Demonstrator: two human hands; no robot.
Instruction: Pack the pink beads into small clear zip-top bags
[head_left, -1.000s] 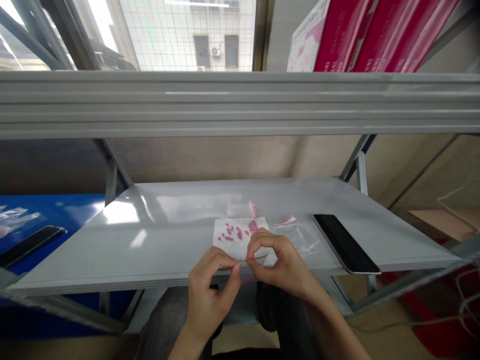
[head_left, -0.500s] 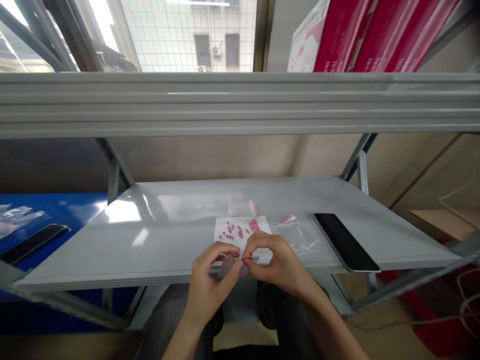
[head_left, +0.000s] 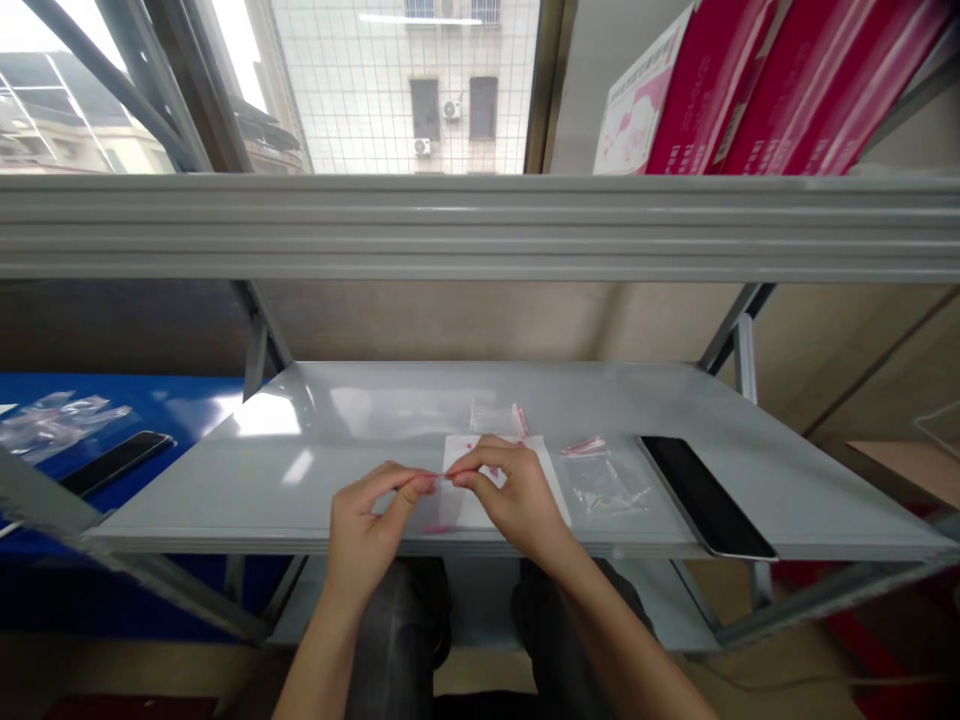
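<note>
Between my two hands hangs a small clear zip bag [head_left: 441, 508], with a pink patch at its bottom. My left hand [head_left: 371, 520] pinches one end of the bag's top edge between thumb and forefinger. The other end of that edge is pinched by my right hand [head_left: 521, 495]. Under my right hand lies a white sheet [head_left: 551, 478] on the shelf; a few small pink pieces [head_left: 471, 445] show on it, the others are hidden behind the hand. Another zip bag [head_left: 493, 417] lies behind the sheet, and one more clear bag [head_left: 609, 482] with a red-striped top lies to its right.
A black tablet [head_left: 705, 498] lies at the right of the grey shelf [head_left: 225, 480]. On the blue table [head_left: 187, 400] at left are a phone [head_left: 116, 463] and crumpled plastic bags [head_left: 60, 420]. A thick metal beam [head_left: 450, 228] crosses above, with red boxes [head_left: 705, 100] over it at right.
Both hands have moved left and slightly up, and the bag's top edge is now stretched between them. The bag hangs lower with pink showing. My right hand now covers most pink pieces.
</note>
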